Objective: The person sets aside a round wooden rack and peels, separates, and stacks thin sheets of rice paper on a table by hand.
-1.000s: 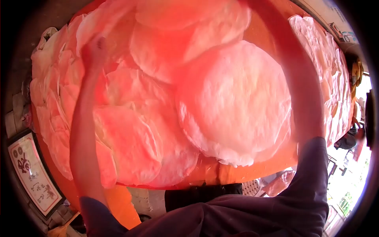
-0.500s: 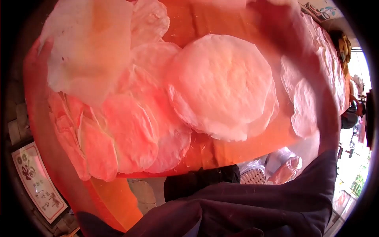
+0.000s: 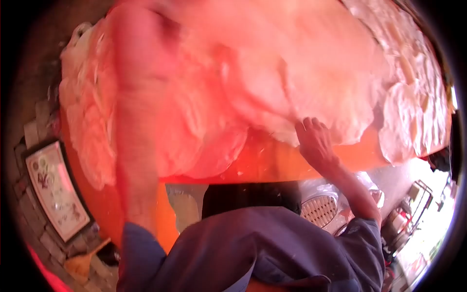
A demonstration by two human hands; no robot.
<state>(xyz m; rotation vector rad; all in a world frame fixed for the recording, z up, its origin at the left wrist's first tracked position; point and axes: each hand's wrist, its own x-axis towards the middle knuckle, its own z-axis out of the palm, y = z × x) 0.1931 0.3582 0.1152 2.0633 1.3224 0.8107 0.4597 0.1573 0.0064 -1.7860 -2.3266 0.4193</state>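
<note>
The sheets (image 3: 340,82) look wrinkled, the shirt (image 3: 219,238) matt cloth.

Workshop-like space, orange table (image 3: 265,165), spread pale sheets (image 3: 331,63)

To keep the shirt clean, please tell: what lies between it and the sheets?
The head view shows orange table, then something black, between the sheets and shirt.

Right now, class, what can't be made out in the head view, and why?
All in the head view:
Left hand: blur hides whether its fingers grip anything.
Right hand: the hand itself hides whether its fingers pinch the pale sheet.
The pale sheet: its upper part is cut off by the top edge.
Framed panel: its markings are too small and blurred to read.
</note>
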